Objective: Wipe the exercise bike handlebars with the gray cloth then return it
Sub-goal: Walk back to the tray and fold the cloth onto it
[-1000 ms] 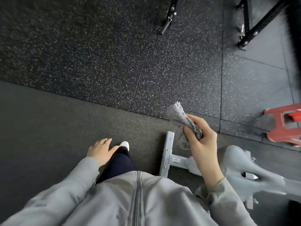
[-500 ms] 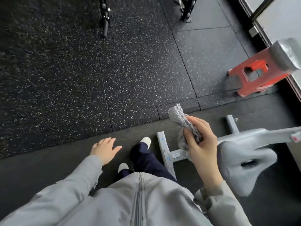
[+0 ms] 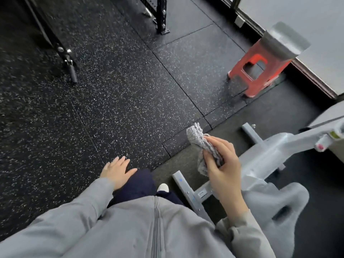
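My right hand grips the bunched gray cloth in front of my chest, above the rear base bar of the exercise bike. The bike is pale gray; its frame runs off to the right and its gray saddle sits at lower right, just right of my forearm. The handlebars are out of view. My left hand hangs by my thigh with its fingers apart, holding nothing.
A red plastic stool with a gray top stands at the upper right near the wall's base. Black rack legs and a slanted black bar stand on the speckled rubber floor at the top.
My view has swung to the right: the stool and wall have come further into view and the bike frame shows more. My right hand still holds the cloth at the same height.
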Tool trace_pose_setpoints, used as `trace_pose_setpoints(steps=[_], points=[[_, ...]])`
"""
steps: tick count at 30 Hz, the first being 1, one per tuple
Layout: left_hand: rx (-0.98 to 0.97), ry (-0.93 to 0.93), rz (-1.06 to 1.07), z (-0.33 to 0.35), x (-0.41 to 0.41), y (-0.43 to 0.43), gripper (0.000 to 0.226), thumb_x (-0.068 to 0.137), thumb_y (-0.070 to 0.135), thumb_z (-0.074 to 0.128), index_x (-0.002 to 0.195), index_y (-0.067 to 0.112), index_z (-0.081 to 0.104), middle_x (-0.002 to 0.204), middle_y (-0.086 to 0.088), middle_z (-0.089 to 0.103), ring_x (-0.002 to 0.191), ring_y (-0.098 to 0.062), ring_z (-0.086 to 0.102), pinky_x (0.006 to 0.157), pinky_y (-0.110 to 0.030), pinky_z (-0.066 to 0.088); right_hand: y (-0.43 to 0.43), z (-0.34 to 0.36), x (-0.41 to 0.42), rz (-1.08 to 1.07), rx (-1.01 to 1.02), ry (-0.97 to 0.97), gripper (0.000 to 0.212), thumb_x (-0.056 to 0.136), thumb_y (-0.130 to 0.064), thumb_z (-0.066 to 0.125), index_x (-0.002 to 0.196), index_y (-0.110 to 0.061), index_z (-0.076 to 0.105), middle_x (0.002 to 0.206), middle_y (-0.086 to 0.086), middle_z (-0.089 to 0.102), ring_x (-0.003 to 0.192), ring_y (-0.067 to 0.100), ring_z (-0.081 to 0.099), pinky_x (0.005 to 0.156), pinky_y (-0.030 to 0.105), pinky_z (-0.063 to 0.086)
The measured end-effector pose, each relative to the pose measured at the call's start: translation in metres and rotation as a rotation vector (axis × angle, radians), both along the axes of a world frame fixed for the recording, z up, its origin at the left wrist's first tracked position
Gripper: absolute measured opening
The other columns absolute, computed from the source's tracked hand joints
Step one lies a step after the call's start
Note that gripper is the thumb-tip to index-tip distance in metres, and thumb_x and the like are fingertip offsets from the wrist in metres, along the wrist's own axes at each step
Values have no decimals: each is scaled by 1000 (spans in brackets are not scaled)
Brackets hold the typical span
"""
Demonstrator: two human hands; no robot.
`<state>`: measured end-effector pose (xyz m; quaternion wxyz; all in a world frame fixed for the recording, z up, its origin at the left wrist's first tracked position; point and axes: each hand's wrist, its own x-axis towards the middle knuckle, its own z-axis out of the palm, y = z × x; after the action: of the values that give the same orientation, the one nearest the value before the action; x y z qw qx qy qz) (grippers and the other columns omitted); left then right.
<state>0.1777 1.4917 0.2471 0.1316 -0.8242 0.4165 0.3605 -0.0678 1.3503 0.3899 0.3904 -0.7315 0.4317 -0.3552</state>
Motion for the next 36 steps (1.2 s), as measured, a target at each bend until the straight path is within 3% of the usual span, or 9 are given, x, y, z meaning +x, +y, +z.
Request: trace_pose_setpoints(steps=[7, 11, 20, 29, 36], points=[[56, 19, -186, -10, 62, -110, 65, 95, 56, 24, 149, 21, 15, 160, 2, 5, 147, -17, 3, 119, -42, 10, -65, -3, 41, -184, 5, 39, 41, 80, 9, 64, 107, -22, 65, 108, -18, 59, 107, 16, 56, 95, 18, 40], [38, 48, -257, -11, 107, -184, 64, 95, 55, 24, 148, 20, 16, 160, 1, 8, 147, -18, 5, 120, -41, 12, -114, 4, 87, -285, 5, 81, 35, 80, 10, 64, 106, -13, 68, 106, -6, 63, 108, 17, 56, 96, 19, 40], [-21, 103, -346, 4, 182, -320, 65, 93, 57, 28, 147, 20, 22, 158, -1, 18, 145, -19, 15, 117, -42, 20, -212, 33, 159, -359, -23, 135, 31, 81, 7, 64, 108, -7, 68, 110, 2, 64, 110, 19, 55, 97, 26, 42], [57, 89, -521, 0, 169, -444, 67, 94, 58, 26, 147, 19, 20, 157, -1, 19, 145, -17, 16, 118, -39, 21, -306, 31, 126, -571, -11, 141, 32, 80, 9, 65, 107, -9, 69, 108, 4, 66, 112, 16, 56, 99, 23, 42], [1, 74, -583, 8, 122, -574, 64, 94, 56, 28, 147, 20, 23, 156, 0, 23, 143, -17, 22, 116, -37, 24, -410, 33, 76, -682, -11, 101, 33, 79, 10, 65, 106, -9, 68, 109, 4, 64, 109, 16, 57, 100, 40, 44]])
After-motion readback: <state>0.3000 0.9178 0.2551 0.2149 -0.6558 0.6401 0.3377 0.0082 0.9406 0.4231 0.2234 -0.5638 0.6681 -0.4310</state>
